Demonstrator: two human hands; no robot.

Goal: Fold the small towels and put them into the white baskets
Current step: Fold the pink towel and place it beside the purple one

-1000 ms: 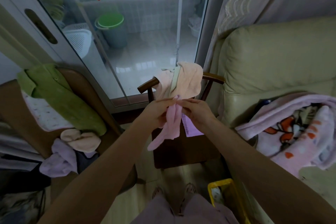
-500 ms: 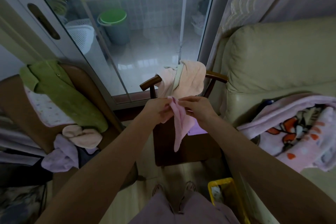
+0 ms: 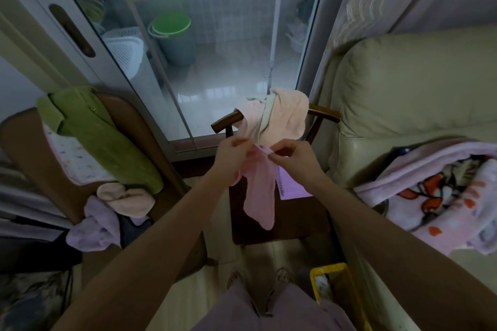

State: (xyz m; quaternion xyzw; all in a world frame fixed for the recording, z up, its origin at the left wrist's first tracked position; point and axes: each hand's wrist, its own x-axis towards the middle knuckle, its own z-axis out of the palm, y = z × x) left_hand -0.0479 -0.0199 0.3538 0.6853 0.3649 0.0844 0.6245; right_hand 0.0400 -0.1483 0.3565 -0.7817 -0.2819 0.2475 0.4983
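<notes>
Since a second ago: hands lifted a little and drawn slightly apart, towel no longer bunched between them, now hanging longer and flatter. Right fingertips (image 3: 272, 155) pressed together, pinching the top edge of the small pink towel (image 3: 260, 191); right hand (image 3: 291, 156) curled round that corner. Left hand (image 3: 233, 156) gripping the towel's other upper part, fingers curled, some cloth gathered under the palm. Towel stretched short between the two hands, the rest dangling down in front of a dark wooden chair (image 3: 279, 220). Draped over the chair's back rail, just beyond the hands: a peach towel (image 3: 285, 118). On the chair seat, partly behind the hanging towel: a purple notebook (image 3: 291, 185). Off to the left, on another chair: a green towel (image 3: 99, 137), with a peach cloth (image 3: 126, 199) and a lilac cloth (image 3: 94, 226) heaped below. To the right, a cream sofa (image 3: 411, 94) carrying a patterned pink blanket (image 3: 441, 193). Behind the glass door, a white basket (image 3: 123, 48) beside a green bucket (image 3: 172, 35).
</notes>
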